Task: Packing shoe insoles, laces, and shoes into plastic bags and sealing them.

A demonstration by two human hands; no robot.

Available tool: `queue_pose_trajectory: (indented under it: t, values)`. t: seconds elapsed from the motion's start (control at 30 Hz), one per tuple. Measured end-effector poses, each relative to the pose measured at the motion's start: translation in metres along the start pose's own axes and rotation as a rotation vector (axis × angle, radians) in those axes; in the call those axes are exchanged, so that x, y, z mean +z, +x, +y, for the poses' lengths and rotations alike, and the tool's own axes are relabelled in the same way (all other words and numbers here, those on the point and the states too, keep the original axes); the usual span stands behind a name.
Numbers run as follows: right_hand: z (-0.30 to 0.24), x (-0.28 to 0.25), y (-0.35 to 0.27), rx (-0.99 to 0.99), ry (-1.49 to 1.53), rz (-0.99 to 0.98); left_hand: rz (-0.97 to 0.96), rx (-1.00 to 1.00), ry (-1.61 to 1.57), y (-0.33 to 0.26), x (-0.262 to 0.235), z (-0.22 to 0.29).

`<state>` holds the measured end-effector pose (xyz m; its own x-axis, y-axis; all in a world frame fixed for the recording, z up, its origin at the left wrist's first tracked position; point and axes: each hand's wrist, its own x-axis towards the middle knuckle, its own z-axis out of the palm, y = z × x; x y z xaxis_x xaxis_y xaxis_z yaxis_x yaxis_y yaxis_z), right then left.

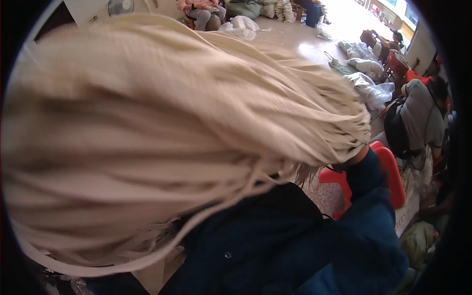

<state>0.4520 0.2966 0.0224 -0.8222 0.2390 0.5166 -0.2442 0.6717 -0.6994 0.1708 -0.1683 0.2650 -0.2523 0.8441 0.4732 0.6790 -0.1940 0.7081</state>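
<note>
Up front: one cream cord bundle (pixel 162 132); right hand (pixel 356 156) hidden, grip unclear; one red stool (pixel 393 172)

The pale floor (pixel 305 42) is showing at twelve to two o'clock, with stuffed white sacks (pixel 241 25) lying on it near twelve. More white bags (pixel 366 66) are sitting at two o'clock, and a red stool (pixel 393 172) is standing at three.
</note>
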Motion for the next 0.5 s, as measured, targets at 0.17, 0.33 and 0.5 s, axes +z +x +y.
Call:
queue_pose_trajectory:
  t: [0.17, 0.33, 0.5]
  values:
    - [0.009, -0.015, 0.012, -0.005, 0.088, -0.005, 0.055, 0.038, 0.092, 0.005, 0.001, 0.017]
    - [0.043, -0.125, -0.065, -0.007, 0.156, 0.039, 0.072, 0.118, 0.179, 0.019, -0.003, 0.041]
    - [-0.014, -0.001, -0.011, 0.007, 0.228, 0.058, 0.099, 0.175, 0.251, 0.030, -0.003, 0.050]
